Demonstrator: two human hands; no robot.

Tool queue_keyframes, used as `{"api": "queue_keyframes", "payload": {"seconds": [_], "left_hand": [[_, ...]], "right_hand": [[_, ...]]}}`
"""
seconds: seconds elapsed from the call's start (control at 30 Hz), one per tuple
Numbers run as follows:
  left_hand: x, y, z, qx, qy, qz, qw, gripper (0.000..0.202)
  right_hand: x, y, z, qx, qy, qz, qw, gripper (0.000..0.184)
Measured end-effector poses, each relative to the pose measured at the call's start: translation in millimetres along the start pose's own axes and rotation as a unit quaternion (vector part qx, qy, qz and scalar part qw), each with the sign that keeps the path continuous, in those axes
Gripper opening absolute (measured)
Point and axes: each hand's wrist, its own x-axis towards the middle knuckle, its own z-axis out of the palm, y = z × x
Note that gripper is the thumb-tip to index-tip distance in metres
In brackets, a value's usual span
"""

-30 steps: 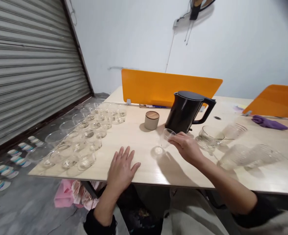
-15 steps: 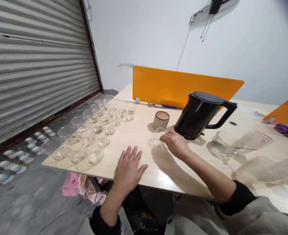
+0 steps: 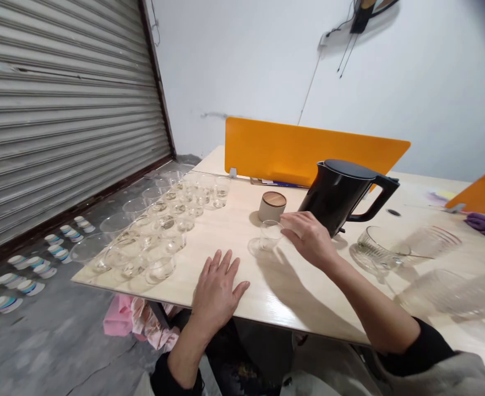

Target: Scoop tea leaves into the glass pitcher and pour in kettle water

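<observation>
My left hand lies flat on the table's front part, palm down, fingers spread, holding nothing. A small clear plastic cup stands upright on the tabletop. Just right of its rim is my right hand, thumb and fingers apart and nothing visible between them; whether a fingertip still brushes the cup I cannot tell. Behind the cup sits a pale round canister with a wooden lid. A black electric kettle stands beyond my right hand, its base partly hidden by it.
Several clear cups crowd the table's left end. At the right are a ribbed glass pitcher and stacked clear cups lying on their sides. An orange divider runs along the back. Several small white-and-blue cups stand on the floor.
My right hand has let go of the small cup and shifted slightly right and up, its fingers opening. The cup stays standing. My left hand has stayed in place.
</observation>
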Motion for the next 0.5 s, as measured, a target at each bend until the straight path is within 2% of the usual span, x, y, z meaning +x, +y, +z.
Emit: {"api": "queue_keyframes", "payload": {"seconds": [0.13,0.37,0.5], "left_hand": [[0,1,0.3,-0.002,0.008,-0.001,1.000,0.053],[1,4,-3.6,-0.010,-0.003,-0.010,1.000,0.055],[2,3,-3.0,-0.014,-0.006,-0.008,1.000,0.055]], "right_hand": [[25,19,3,-0.018,0.032,0.078,0.996,0.049],[78,46,53,-0.005,-0.048,0.195,0.980,0.075],[96,54,71,0.006,-0.070,0.249,0.966,0.088]]}}
